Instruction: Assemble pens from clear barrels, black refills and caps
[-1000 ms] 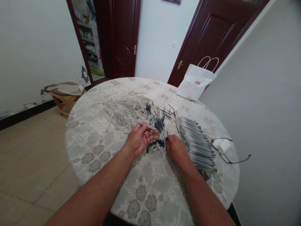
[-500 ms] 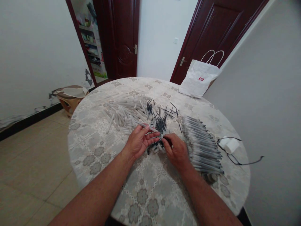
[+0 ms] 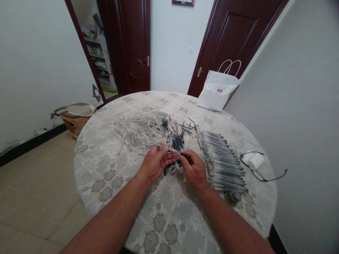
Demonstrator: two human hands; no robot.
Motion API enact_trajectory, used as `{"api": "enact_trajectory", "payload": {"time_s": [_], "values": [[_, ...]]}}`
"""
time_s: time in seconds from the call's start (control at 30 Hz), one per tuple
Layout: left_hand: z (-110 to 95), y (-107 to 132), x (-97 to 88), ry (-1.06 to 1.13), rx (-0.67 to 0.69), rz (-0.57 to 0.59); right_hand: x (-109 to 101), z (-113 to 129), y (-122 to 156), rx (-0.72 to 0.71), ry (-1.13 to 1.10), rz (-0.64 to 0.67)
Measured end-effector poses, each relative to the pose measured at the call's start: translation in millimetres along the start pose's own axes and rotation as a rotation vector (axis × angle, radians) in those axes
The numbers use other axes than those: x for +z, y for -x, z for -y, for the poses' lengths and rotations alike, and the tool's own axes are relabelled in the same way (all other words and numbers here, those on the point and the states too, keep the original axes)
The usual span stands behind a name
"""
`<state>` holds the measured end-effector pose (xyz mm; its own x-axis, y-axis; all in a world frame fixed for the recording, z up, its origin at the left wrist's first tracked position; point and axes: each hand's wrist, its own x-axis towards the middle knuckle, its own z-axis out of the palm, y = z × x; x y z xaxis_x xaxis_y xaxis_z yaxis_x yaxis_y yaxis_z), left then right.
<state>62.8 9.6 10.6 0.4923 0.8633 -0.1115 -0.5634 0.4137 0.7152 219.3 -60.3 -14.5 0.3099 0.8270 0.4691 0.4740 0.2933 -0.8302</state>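
Note:
A slim white pen barrel (image 3: 171, 149) lies slantwise in my left hand (image 3: 153, 163), between thumb and fingers, palm turned up. At its right end, my right hand (image 3: 195, 170) has thumb and forefinger pinched together; whatever small part sits between them is hidden. Just beyond my hands stands a dense bunch of dark pen refills (image 3: 178, 141), with small pale and dark pieces (image 3: 174, 168) partly covered below. Loose white barrels form a heap (image 3: 135, 131) to the left. Beside my right hand, pens with dark ends (image 3: 225, 164) are stacked in a neat row.
The round table wears a flowered cloth (image 3: 106, 183). Eyeglasses (image 3: 261, 180) and a crumpled white tissue (image 3: 256, 160) lie at the right edge, near a small round dark object (image 3: 231, 198). A white paper bag (image 3: 218, 90) stands at the back. A stool (image 3: 75, 118) is left.
My right fingertips have come up to the right end of the barrel in my left hand; a small gap showed there before. The whole view has shifted slightly.

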Motion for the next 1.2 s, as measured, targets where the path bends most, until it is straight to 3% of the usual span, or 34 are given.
{"api": "enact_trajectory", "payload": {"time_s": [0.2,0.43,1.2], "values": [[-0.6,-0.7,-1.4,0.018,0.004,0.002,-0.5,1.9,-0.1,-0.099,0.059,-0.002],[3.3,-0.7,-1.5,0.008,-0.022,0.012,0.4,-1.8,3.2,-0.056,0.028,-0.039],[4.7,0.6,1.0,-0.012,-0.040,0.031,-2.5,1.9,2.9,-0.126,0.054,-0.024]]}}
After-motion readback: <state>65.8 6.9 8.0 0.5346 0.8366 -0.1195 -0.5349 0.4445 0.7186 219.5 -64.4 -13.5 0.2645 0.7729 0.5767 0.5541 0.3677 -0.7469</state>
